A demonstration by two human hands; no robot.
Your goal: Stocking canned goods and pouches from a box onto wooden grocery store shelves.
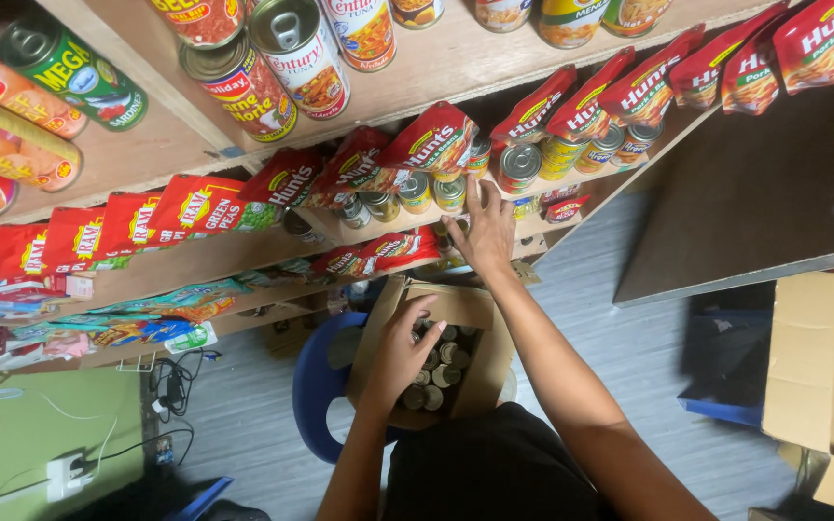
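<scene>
My right hand [482, 230] reaches up to a wooden shelf [417, 220], fingers spread beside a row of small cans [415, 193] under red pouches [433, 140]. Whether it still touches a can I cannot tell. My left hand [401, 349] is down in an open cardboard box [486, 371] that holds several small cans [441, 371], its fingers curled over them. The box rests on a blue plastic chair [316, 386].
Shelves above carry large cans [272, 58] and rows of red pouches [137, 222]. A dark door [755, 183] stands at right, with more cardboard boxes [822, 357] below it. A power strip and cables [79, 468] lie at lower left on the floor.
</scene>
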